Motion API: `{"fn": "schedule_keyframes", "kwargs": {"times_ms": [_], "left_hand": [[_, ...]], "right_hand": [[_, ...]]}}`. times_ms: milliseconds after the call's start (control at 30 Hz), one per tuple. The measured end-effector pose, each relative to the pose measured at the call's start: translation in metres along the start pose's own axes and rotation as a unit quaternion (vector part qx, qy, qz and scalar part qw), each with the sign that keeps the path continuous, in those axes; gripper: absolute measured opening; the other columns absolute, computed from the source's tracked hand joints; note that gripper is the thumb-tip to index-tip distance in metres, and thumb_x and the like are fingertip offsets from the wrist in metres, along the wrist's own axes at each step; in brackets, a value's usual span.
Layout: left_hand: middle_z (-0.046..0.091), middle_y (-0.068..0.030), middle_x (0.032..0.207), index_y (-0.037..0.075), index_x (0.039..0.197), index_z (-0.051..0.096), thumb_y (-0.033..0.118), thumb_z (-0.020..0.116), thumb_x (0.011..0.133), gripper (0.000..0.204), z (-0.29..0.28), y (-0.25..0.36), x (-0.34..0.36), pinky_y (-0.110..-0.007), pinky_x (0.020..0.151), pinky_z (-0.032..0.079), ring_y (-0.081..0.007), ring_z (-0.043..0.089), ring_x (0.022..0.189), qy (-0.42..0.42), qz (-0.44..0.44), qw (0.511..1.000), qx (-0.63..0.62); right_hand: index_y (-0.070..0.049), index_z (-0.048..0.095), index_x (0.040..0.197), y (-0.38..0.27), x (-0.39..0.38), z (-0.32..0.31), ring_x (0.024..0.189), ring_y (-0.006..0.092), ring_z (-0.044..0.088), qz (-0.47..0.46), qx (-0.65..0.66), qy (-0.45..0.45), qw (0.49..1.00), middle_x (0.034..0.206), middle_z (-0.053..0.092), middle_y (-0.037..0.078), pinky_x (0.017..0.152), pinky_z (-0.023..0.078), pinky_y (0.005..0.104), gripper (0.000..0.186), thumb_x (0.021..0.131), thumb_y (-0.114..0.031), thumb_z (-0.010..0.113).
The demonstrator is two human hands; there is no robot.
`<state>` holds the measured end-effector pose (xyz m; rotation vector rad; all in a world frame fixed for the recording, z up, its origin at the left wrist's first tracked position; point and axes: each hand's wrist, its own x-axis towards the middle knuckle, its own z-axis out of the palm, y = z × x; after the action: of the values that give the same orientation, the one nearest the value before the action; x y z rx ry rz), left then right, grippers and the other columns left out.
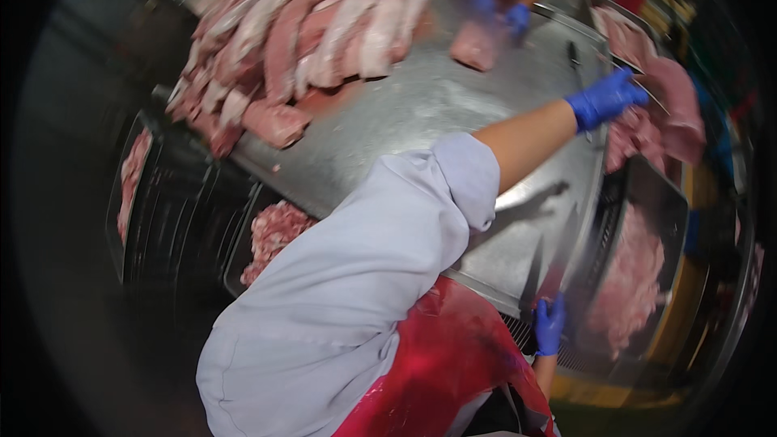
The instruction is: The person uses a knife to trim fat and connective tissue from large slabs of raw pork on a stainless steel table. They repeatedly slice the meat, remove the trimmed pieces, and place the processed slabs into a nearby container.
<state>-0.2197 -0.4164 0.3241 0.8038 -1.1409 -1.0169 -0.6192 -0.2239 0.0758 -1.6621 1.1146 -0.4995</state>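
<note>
My left arm stretches across the steel table (396, 105) to its right side. There my left hand (607, 100), in a blue glove, has its fingers closed at the near edge of a smooth pink slab of meat (678, 109) hanging over a tray. Low by the table's near right corner is my right hand (549, 325), also blue-gloved and closed. A long blade-like shape, blurred and reddish, rises from it and looks like a knife (554, 275); its handle is hidden in the glove.
Long meat strips (307, 32) are heaped at the far left. Across the table, a person's gloved hands (502, 12) touch a meat block (476, 44). A dark-handled knife (575, 55) lies at the right edge. Bins of meat trimmings (631, 283) and smaller scraps (275, 235) flank the table.
</note>
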Motion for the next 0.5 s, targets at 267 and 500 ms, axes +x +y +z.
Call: {"fn": "schedule_keyframes", "kwargs": {"times_ms": [267, 500], "left_hand": [[0.043, -0.023, 0.153, 0.008, 0.152, 0.042, 0.032, 0.074, 0.085, 0.079, -0.33, -0.047, -0.377, -0.045, 0.118, 0.034, -0.0388, 0.043, 0.141, 0.063, -0.246, 0.772, 0.582], [0.057, -0.0255, 0.126, 0.002, 0.131, 0.053, 0.019, 0.077, 0.07, 0.067, -0.553, 0.113, -0.633, -0.05, 0.101, 0.044, -0.0435, 0.055, 0.119, 0.032, -0.221, 0.522, 0.823]], "right_hand": [[0.001, 0.052, 0.11, -0.037, 0.029, 0.074, 0.063, 0.0078, 0.055, 0.079, -0.014, -0.049, 0.996, 0.079, 0.06, 0.001, 0.054, 0.046, 0.0255, 0.015, 0.099, -0.005, 0.061], [-0.003, 0.052, 0.106, -0.132, 0.025, 0.153, 0.053, 0.0079, 0.053, 0.093, -0.035, -0.079, 0.992, 0.07, 0.056, 0.001, 0.045, 0.042, 0.0266, 0.01, 0.1, -0.008, 0.058]]}}
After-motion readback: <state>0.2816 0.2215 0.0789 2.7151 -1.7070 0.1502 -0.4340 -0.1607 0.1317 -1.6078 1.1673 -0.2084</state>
